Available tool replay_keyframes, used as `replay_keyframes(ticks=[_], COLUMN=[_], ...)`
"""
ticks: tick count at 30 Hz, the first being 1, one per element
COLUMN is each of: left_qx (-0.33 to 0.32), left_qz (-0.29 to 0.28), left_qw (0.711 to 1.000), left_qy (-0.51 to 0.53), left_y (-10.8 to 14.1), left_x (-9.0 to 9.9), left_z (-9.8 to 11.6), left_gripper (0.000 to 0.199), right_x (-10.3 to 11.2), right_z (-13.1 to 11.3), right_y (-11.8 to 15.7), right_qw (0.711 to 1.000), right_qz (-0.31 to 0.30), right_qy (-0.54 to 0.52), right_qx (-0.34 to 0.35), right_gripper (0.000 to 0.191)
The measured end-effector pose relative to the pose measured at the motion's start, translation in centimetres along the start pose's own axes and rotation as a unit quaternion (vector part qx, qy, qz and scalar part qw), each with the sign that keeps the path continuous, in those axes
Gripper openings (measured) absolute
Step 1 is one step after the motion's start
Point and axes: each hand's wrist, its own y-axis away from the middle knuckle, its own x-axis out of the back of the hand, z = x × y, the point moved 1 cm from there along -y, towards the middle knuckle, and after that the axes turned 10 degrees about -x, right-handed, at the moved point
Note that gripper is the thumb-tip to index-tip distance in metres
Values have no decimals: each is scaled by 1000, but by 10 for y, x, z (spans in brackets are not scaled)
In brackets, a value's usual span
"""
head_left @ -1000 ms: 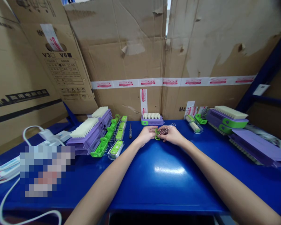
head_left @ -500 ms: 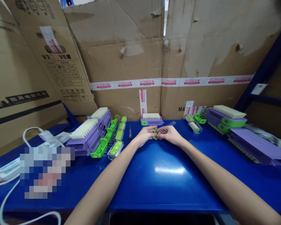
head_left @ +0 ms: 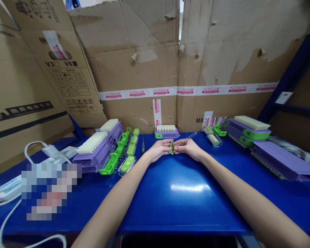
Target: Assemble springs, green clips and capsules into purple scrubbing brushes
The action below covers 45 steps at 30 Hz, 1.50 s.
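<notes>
Above the blue table, my left hand (head_left: 157, 151) pinches a small green plastic part (head_left: 172, 148) between thumb and fingers. My right hand (head_left: 190, 149) is closed on a thin metal coil spring (head_left: 192, 135), whose free end sticks out up and to the right past the knuckles. The spring's near end seems to meet the green part, but fingers hide much of the contact. Just behind the hands lies a purple and green brush piece (head_left: 166, 131) with cream bristles. A small screwdriver (head_left: 143, 145) lies to the left of my left hand.
Purple bristled pieces (head_left: 93, 151), green brackets (head_left: 111, 164) and clear-cased green parts (head_left: 127, 164) line the left. More purple pieces (head_left: 250, 129) and a clear-cased roller (head_left: 213, 138) stand right. White cables (head_left: 32, 144) lie far left; cardboard (head_left: 134, 72) walls the back.
My right hand has turned slightly and the spring's free end has shifted a little to the right. Both hands stay close together at the green part.
</notes>
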Motion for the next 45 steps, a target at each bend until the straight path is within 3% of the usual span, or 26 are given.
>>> replay_keyframes(ticks=[6, 15, 28, 45], left_qx=[-16, -24, -50, -84], left_qz=[71, 114, 104, 106], left_qw=[997, 991, 990, 982], left_qy=[-22, -68, -83, -133], left_y=[-3, -5, -5, -10], left_x=[-6, -12, -14, -15], left_z=[-3, -5, -7, -12], left_gripper=[42, 38, 36, 36], right_x=[-4, -5, -2, -3], right_z=[-1, -1, 0, -1], right_y=[0, -1, -1, -1], right_qw=[998, 995, 999, 999], right_qz=[25, 36, 12, 17], right_qy=[48, 82, 42, 41], right_qx=[11, 36, 3, 17], right_gripper=[34, 34, 31, 31])
